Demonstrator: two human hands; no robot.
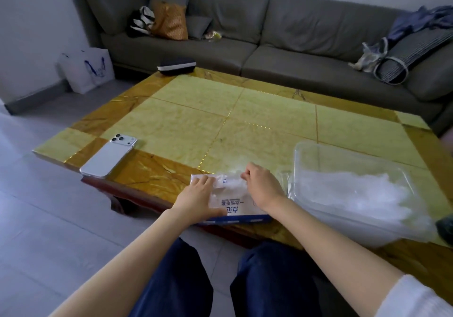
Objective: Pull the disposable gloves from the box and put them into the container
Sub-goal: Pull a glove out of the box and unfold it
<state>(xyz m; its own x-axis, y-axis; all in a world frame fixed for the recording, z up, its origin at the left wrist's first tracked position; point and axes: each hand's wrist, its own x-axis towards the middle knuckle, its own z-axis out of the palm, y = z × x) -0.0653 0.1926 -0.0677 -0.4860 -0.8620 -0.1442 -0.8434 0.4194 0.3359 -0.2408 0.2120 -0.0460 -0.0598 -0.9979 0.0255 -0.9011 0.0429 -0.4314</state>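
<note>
Glove (231, 181): clear, crinkled, pinched by curled right hand (262, 185) fingers at the box (235, 206) opening.
Left hand (198, 199): laid flat on the box, fingers straight.
Box: white-blue, set at the table (171, 125) near edge, beside the container (306, 150).

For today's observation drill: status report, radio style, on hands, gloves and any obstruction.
Left hand flat, pressing box down. Right hand pinching glove at box opening. Container right of box, gloves piled inside. Nothing between box and container.

Dim, flat, cool indoor light; shadows faint and soft. Pale glare patch on glossy desk (269, 125) near front edge. Marked wide-angle bending at borders. Slight overall softness.
</note>
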